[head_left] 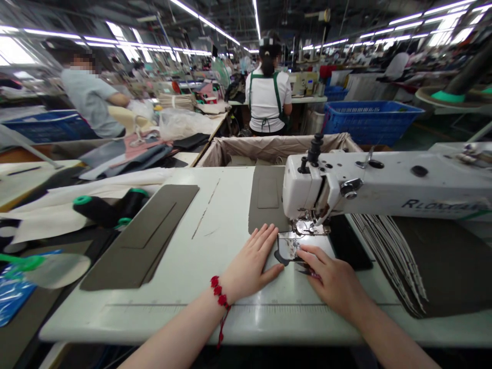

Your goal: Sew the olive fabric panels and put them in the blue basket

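My left hand (pixel 249 259) lies flat on the grey-brown panel (pixel 267 200), just left of the presser foot (pixel 303 228) of the white sewing machine (pixel 307 187). The panel runs back from the hand, under the machine's head. My right hand (pixel 334 279) rests beside the needle plate, its fingertips pinching a small dark item (pixel 309 271). I cannot tell exactly what that item is. A shiny plate (pixel 288 246) lies between my hands.
A second grey-brown panel (pixel 138 236) lies left on the white table (pixel 200 236), near black thread cones (pixel 103 210). A dark stack with pale strips (pixel 395 256) sits right. Behind stand a cloth-lined bin (pixel 269 151), a blue crate (pixel 371 120), and co-workers.
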The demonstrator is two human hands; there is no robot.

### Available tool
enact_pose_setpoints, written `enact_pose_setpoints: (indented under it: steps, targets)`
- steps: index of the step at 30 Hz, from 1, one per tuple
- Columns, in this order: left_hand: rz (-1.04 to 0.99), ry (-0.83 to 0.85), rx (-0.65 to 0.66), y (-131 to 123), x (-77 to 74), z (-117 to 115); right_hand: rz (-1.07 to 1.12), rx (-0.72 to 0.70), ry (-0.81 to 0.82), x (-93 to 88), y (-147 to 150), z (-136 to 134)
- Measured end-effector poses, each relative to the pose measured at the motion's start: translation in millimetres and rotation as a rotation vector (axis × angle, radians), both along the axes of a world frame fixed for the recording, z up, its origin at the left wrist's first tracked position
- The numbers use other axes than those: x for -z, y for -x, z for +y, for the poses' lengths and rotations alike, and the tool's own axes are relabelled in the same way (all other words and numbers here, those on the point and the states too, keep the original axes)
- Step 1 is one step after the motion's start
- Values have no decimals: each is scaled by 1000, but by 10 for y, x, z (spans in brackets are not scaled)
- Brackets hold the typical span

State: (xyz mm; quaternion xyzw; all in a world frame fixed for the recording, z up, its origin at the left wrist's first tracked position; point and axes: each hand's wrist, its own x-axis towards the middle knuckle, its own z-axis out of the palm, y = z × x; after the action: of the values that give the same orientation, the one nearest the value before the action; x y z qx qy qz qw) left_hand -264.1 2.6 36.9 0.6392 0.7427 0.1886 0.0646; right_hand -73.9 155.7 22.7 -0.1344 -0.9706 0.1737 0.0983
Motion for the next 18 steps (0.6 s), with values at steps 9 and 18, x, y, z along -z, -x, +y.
enact_pose_setpoints:
  steps: [9, 18]
  targets:
    - [50, -8, 1, 4, 63, -7, 17, 15, -18, -28, 1, -31]
    - [202, -114, -141, -53, -121, -26, 58, 21, -13, -62, -14, -65]
